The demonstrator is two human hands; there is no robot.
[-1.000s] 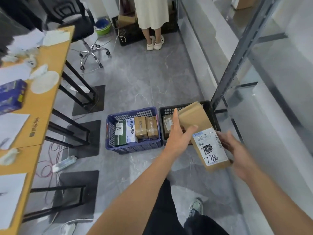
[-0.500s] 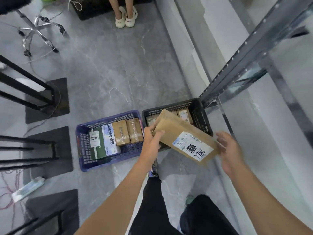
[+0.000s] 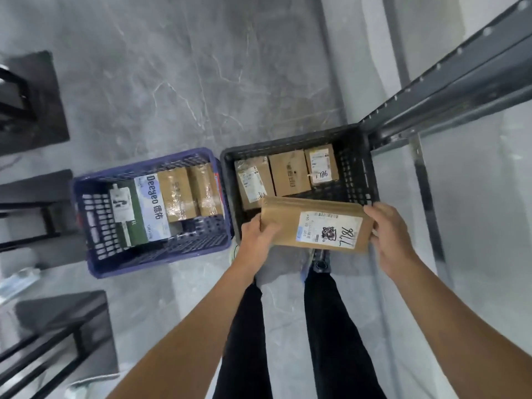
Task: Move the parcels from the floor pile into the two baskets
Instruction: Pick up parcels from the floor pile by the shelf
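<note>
Grey floor [image 3: 178, 82]: the pile from which parcels are drawn is not in view, so the number outstanding cannot be stated. Blue basket [image 3: 161, 259], on the left, touching or just beside its neighbour: 4 parcels stowed, standing side by side, namely a green box [image 3: 126, 226], a white printed box [image 3: 151, 208] and 2 taped brown boxes [image 3: 177, 197], with bare floor space along its near side. Black basket [image 3: 359, 174], on the right, against the foot of a metal shelf frame [image 3: 431, 105]: 3 brown boxes [image 3: 289, 172] in a row at the far side, near half unfilled. Flat brown parcel [image 3: 283, 223], label uppermost: held lengthwise above the near part of the black basket, not yet set down. Left hand [image 3: 256, 237]: curled round the parcel's left end, gripping it. Right hand [image 3: 391, 231]: fingers closed on the right end, steadying it. Assessment: 7 parcels delivered, an 8th judged about to go into the black basket; both baskets have capacity remaining, and the task is incomplete.
</note>
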